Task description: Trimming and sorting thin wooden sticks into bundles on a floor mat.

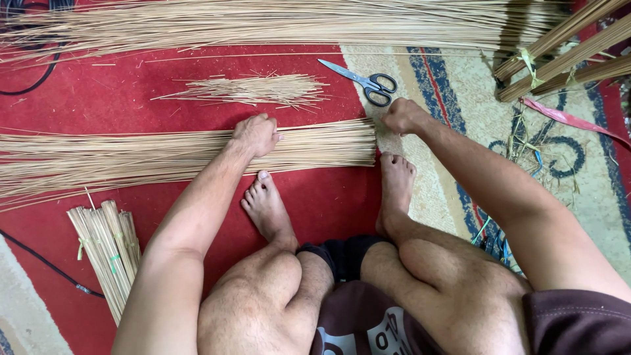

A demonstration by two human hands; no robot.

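A long flat sheaf of thin tan sticks (131,154) lies across the red carpet in front of my bare feet. My left hand (256,135) presses down on it as a loose fist, near the sheaf's right part. At the sheaf's trimmed right end, my right hand (404,116) is closed against the stick tips. Whether it grips any sticks I cannot tell. Scissors (365,82) with black handles lie just beyond my right hand.
A small loose pile of short stick cuttings (253,90) lies beyond the sheaf. A large mass of long sticks (263,23) runs along the top. Tied bundles lie at upper right (559,59) and lower left (108,253). A black cable (46,263) crosses the left.
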